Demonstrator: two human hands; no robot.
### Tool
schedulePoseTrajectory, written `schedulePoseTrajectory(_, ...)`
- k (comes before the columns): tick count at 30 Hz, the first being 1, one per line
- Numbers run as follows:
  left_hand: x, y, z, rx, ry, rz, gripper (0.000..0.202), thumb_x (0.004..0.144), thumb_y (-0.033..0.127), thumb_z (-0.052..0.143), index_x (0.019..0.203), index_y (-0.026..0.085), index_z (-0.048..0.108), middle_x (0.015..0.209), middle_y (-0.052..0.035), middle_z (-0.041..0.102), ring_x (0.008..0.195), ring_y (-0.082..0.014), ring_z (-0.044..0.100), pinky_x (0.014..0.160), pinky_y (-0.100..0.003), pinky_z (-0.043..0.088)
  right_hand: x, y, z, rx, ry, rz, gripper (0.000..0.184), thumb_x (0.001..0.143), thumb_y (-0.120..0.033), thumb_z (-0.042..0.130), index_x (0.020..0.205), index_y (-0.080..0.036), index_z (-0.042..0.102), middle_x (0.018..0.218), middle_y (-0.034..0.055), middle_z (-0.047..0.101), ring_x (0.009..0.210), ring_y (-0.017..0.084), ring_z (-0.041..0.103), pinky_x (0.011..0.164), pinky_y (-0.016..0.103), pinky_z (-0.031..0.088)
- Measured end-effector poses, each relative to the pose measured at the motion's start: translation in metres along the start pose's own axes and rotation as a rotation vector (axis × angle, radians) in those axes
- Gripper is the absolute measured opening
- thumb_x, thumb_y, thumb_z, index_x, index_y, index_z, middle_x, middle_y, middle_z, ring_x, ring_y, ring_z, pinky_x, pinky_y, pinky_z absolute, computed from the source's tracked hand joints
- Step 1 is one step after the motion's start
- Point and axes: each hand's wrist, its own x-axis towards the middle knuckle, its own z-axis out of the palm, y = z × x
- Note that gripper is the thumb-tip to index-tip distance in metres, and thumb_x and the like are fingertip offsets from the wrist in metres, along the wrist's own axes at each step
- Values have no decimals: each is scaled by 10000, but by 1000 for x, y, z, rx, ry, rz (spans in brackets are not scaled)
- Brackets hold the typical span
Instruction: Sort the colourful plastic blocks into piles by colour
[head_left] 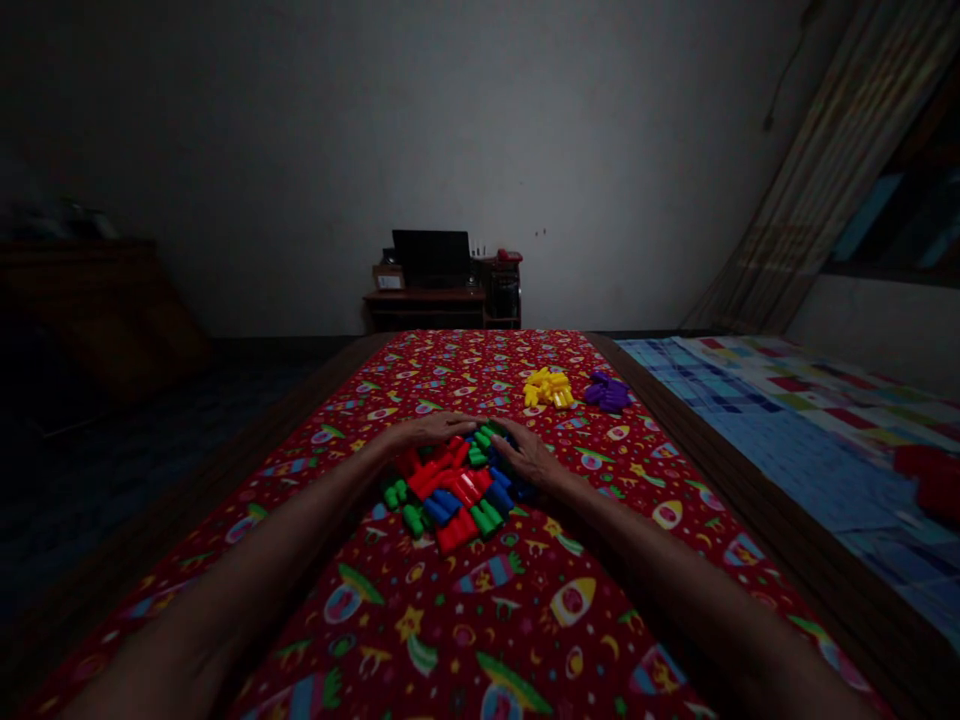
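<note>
A heap of red, green and blue plastic blocks (454, 492) lies on a red patterned cloth (465, 620) in front of me. My left hand (427, 431) curves flat around the far left side of the heap, fingers stretched and touching the blocks. My right hand (529, 457) cups the far right side, fingers laid against the blocks. Neither hand lifts a block. Farther away on the cloth sit a small pile of yellow blocks (548, 389) and a small pile of purple blocks (607, 393).
The room is dim. A dark wooden edge (750, 500) borders the cloth on the right, with a blue checked mat (795, 440) beyond it. A low desk with a dark screen (442, 285) stands at the far wall. A curtain (825, 170) hangs at the right.
</note>
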Motion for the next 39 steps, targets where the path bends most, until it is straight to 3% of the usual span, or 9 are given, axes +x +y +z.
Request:
schedulePoseTrajectory(8,-62,31,-1,115,7,-37,565,843,624,408,1187,250,655,1217,-22,669,1099,-242,622,958,-322,457,-4,1,-8,279,-95,63,433,818,-470,556,1112,-179,686,1128,88,697,1041,258,640,924,430,491)
schedulePoseTrajectory(13,-100,23,9,71,381,-165,703,827,684,376,1249,176,618,1278,-78,627,1163,-281,576,1000,-358,434,-4,-2,-11,375,-160,125,502,753,-447,642,1169,-167,656,1182,98,671,1057,259,633,913,409,500)
schedulePoseTrajectory(15,-110,14,20,-3,501,-209,709,858,663,316,1282,164,589,1293,-85,615,1183,-280,562,1014,-376,426,-2,-9,-10,284,-188,135,498,737,-418,676,1168,-171,659,1181,86,669,1066,265,625,907,394,499)
schedulePoseTrajectory(18,-115,4,32,-85,577,-211,678,882,619,277,1252,159,611,1272,-85,630,1181,-272,566,1036,-395,408,1,-22,-6,56,-162,164,474,718,-357,705,1152,-169,671,1091,67,699,1007,274,639,855,370,507)
schedulePoseTrajectory(24,-115,-1,35,-156,555,-181,622,855,590,392,1227,153,630,1232,-96,655,1162,-293,577,1007,-415,433,2,-30,-6,-65,-87,53,413,780,-157,557,1182,-156,652,956,50,729,855,201,662,765,285,499)
schedulePoseTrajectory(27,-116,-1,34,-143,556,-175,594,829,575,441,1197,159,651,1218,-94,663,1147,-298,586,980,-401,456,0,-26,-6,-76,-100,40,456,792,-225,601,1240,-141,611,1022,83,715,892,198,650,766,278,490)
schedulePoseTrajectory(30,-117,-2,34,-119,552,-182,583,826,562,442,1192,160,654,1229,-94,657,1149,-295,585,976,-393,457,-1,-27,-5,-172,-144,45,402,786,-273,632,1164,-140,660,1012,87,712,861,196,637,736,276,475)
schedulePoseTrajectory(35,-115,-6,34,-85,542,-181,589,823,562,427,1197,167,652,1236,-92,653,1122,-297,601,972,-403,458,3,-28,-11,-194,-145,1,248,795,-160,574,991,-145,726,856,44,718,758,161,626,687,241,445)
schedulePoseTrajectory(39,-116,-9,34,-71,554,-176,580,830,554,422,1198,169,651,1235,-87,654,1130,-293,598,977,-398,454,3,-26,-18,-148,-207,-29,371,792,-250,644,1147,-146,657,923,46,699,792,157,615,669,224,422)
